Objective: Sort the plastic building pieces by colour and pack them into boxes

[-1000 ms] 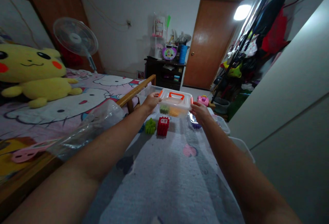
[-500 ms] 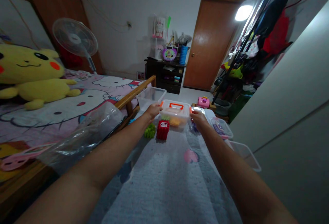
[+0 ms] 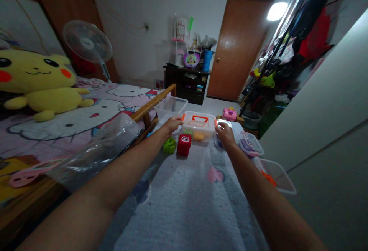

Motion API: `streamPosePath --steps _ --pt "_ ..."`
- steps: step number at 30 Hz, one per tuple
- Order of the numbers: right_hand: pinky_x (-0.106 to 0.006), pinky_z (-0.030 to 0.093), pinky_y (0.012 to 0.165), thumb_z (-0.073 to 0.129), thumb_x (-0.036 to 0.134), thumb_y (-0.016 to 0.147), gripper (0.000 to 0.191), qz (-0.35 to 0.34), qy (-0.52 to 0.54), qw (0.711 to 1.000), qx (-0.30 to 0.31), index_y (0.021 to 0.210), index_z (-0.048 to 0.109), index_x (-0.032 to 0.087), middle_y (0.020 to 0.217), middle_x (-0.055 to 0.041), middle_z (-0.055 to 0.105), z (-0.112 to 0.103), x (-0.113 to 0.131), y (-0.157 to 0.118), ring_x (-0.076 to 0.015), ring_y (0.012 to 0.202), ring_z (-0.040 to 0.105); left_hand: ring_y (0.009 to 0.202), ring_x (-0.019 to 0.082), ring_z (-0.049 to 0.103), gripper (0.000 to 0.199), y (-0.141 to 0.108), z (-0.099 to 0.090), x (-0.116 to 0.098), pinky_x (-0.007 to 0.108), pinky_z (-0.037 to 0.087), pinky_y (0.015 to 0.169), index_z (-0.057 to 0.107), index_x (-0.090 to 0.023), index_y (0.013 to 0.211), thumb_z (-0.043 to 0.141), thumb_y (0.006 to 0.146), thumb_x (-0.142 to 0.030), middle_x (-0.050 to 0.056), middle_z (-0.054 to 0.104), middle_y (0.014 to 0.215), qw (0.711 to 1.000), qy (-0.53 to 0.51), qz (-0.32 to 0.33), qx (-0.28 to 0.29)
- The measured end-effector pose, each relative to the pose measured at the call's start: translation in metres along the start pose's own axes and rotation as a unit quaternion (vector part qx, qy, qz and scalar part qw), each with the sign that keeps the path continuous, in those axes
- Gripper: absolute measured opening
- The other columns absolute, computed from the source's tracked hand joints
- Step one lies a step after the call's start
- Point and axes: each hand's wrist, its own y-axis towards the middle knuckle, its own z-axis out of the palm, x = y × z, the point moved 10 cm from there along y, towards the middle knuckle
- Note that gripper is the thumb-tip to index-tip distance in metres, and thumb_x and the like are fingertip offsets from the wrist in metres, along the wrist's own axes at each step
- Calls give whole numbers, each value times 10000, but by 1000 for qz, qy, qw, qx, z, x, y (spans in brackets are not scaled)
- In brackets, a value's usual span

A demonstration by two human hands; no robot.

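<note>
A clear plastic storage box (image 3: pixel 201 128) with an orange handle (image 3: pixel 199 118) on its lid stands on the grey cloth. Yellow and green pieces show through its wall. At its left orange latch my left hand (image 3: pixel 173 124) is closed on the box's edge. My right hand (image 3: pixel 224 132) grips the opposite side by the other orange latch; its fingertips are partly hidden. Just in front of the box sits a red toy block piece (image 3: pixel 184 145) with a white window. Beside that lie green toy pieces (image 3: pixel 169 145).
Open clear bins (image 3: pixel 171 107) stand behind on the left and at the right, the right bin (image 3: pixel 277 174) holding something orange. A lidded container (image 3: pixel 249 143) has purple pieces. Left are a wooden rail (image 3: pixel 152 103), plastic bag (image 3: pixel 100 147) and yellow plush (image 3: pixel 48 82).
The view has shifted slightly, so everything sits a little further right. Both hands stay at the box's two sides. An orange piece now shows in the right bin.
</note>
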Motion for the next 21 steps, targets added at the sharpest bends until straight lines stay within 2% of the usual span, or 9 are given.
streamPosePath --steps 2,4,7,10,13,16,19,21 --pt "-370 514 803 588 361 700 386 -42 -5 999 -12 1024 667 166 1077 -123 672 -8 17 -19 -247 968 635 829 199 636 282 2 -12 -4 310 497 742 689 -151 907 636 630 -155 60 706 886 999 31 25 -25" --pt "-378 523 793 581 363 744 403 -95 -6 995 -5 1089 653 169 1133 -133 643 -10 34 -44 -247 984 628 891 208 635 324 6 -26 -11 317 499 806 680 -151 956 628 637 -137 72 703 959 995 69 54 -56" --pt "-339 533 709 558 333 793 314 -124 13 990 61 1045 663 178 1056 -109 655 2 45 -81 -223 916 637 1018 238 612 351 13 -45 -25 339 467 935 675 -154 976 602 637 -99 92 682 1067 982 138 97 -91" --pt "-313 532 662 553 303 802 225 -130 18 984 116 955 682 200 988 -79 672 17 48 -103 -200 839 645 1130 269 577 388 18 -53 -35 347 415 1030 674 -148 987 577 622 -60 119 641 1167 965 206 130 -101" --pt "-317 538 674 544 270 796 220 -129 2 982 140 949 691 209 955 -64 695 30 53 -99 -192 803 654 1196 279 553 427 21 -50 -39 328 394 1061 669 -150 1015 564 617 -36 130 614 1217 950 260 149 -92" --pt "-342 541 773 515 204 813 248 -155 -60 973 159 978 700 191 1011 -80 718 48 73 -77 -201 876 669 1213 274 550 453 22 -45 -38 312 397 1059 654 -161 1062 561 637 -35 127 597 1247 937 304 153 -82" --pt "-329 507 896 483 125 830 314 -203 -159 946 198 1035 712 190 1120 -80 721 84 104 -55 -200 1022 658 1220 268 551 482 25 -43 -36 312 409 1042 632 -178 1117 554 663 -35 125 571 1295 926 338 149 -77" --pt "-302 455 977 462 102 849 378 -237 -246 910 234 1137 693 181 1201 -77 703 116 121 -46 -190 1112 629 1217 269 558 505 29 -45 -36 313 417 1024 621 -189 1145 558 669 -30 129 556 1326 921 356 144 -71"
